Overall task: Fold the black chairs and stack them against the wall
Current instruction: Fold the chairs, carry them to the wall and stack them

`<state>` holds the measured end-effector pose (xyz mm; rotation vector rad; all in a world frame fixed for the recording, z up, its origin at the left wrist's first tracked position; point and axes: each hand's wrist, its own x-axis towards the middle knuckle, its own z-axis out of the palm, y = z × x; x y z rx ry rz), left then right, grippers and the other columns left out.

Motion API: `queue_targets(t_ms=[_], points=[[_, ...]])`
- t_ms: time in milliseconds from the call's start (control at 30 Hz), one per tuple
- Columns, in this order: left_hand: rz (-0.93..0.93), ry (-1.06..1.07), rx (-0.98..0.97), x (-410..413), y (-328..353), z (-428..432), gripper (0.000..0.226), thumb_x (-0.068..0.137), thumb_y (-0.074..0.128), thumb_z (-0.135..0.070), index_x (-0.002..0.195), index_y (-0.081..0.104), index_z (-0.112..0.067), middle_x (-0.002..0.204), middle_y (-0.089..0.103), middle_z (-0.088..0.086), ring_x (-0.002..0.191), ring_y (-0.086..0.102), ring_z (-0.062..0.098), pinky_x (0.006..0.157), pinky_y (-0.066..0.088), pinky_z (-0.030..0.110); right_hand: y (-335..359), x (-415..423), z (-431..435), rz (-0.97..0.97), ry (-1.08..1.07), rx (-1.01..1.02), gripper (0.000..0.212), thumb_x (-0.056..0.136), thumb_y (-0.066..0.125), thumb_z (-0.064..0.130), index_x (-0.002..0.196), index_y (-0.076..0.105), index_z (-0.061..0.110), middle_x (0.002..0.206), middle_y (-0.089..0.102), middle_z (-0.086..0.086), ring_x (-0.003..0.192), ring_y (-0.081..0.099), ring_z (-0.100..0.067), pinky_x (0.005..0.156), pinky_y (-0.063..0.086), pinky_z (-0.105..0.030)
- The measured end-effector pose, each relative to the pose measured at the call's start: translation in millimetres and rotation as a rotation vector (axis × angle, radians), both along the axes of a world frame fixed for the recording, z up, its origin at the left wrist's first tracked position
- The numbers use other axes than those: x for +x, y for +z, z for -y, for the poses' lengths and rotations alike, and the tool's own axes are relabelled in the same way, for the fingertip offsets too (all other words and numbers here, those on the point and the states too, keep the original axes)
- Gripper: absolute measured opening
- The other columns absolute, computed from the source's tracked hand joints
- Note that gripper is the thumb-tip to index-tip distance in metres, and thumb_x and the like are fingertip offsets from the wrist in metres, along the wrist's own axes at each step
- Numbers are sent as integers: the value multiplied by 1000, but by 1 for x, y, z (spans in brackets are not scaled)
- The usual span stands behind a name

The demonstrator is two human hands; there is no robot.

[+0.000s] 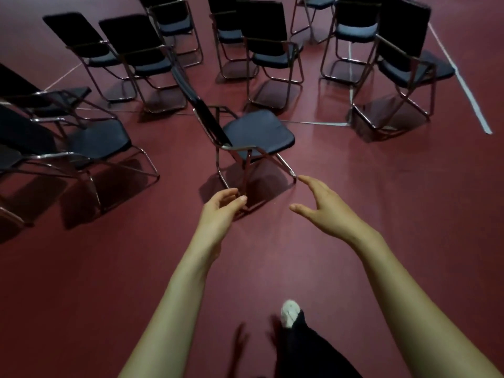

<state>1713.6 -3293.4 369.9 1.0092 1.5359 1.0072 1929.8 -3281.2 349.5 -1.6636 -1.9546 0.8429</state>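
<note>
An unfolded black chair [256,133] with a padded seat and a chrome frame stands nearest to me in the middle of the floor, its seat pointing right. My left hand [222,211] reaches out below it with loosely curled fingers, holding nothing. My right hand [324,207] is stretched forward beside it with the fingers spread, its fingertips close to the chair's front floor rail but apart from it. Several more black chairs stand unfolded behind and to the left, among them one [275,47] straight behind and one [98,140] at the left.
The floor [381,214] is dark red with pale taped lines [469,91] at the right. A chair [403,64] at the right back leans tilted. My foot in a white shoe [289,313] and a dark trouser leg show at the bottom.
</note>
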Motion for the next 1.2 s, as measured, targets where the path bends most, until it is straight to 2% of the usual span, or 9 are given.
queue_targets(t_ms=[100,167,367,533,633,800,900,1067,1200], points=[[-28,3,-11,-2,13,-83,29,90,66,-17,119,62,-16,114,65,1,101,60,6,84,46,19,10,-4,-91,3,20,-19,69,90,63,33,147,30,16,152,33,-2,139,31,-15,103,20,-14],[-33,23,-10,-8,19,-134,28,89,66,-17,117,64,-16,113,66,0,105,60,8,93,45,25,17,-11,-147,-2,32,-17,68,90,63,32,147,30,16,151,34,-2,139,31,-15,101,19,-13],[-18,8,18,-29,14,-289,22,90,65,-14,112,64,-14,101,67,-2,90,62,4,76,43,14,11,-41,-307,12,39,-8,70,89,64,31,147,29,12,152,32,-5,140,28,-16,107,18,-16],[-40,-48,18,-54,-6,-425,6,91,63,-12,93,67,-16,88,66,-5,86,59,5,79,45,17,-16,-71,-432,23,-22,-60,69,90,63,33,147,29,15,153,31,-3,140,29,-16,111,21,-24],[-86,-104,-5,-71,-10,-503,8,92,63,-15,98,68,-16,87,65,-10,80,56,-5,69,42,7,-24,-89,-497,8,-63,-107,69,90,62,34,148,29,16,153,30,-2,140,29,-16,110,22,-24],[-163,-105,-23,-96,-12,-616,12,90,65,-15,102,68,-13,89,66,-7,81,57,1,60,40,-1,-31,-100,-590,15,-130,-167,69,91,61,33,148,28,14,153,30,-5,139,30,-18,110,23,-24],[-232,-135,-37,-109,-21,-662,15,91,64,-17,104,68,-13,93,66,-7,80,56,-5,57,39,-3,-46,-100,-637,28,-165,-212,67,91,61,32,147,30,13,152,31,-6,139,31,-19,109,23,-24],[-255,-111,-60,-137,-40,-730,17,92,63,-19,107,67,-14,93,64,-8,80,55,-4,58,40,5,-68,-128,-709,67,-138,-280,67,91,62,32,146,32,9,151,34,-9,138,34,-22,109,25,-26],[-296,-257,-143,-154,-62,-788,19,91,65,-21,108,67,-13,96,65,-4,86,57,7,69,41,15,-87,-160,-754,50,-162,-366,67,91,61,34,147,31,11,151,34,-8,137,35,-22,108,28,-27]])
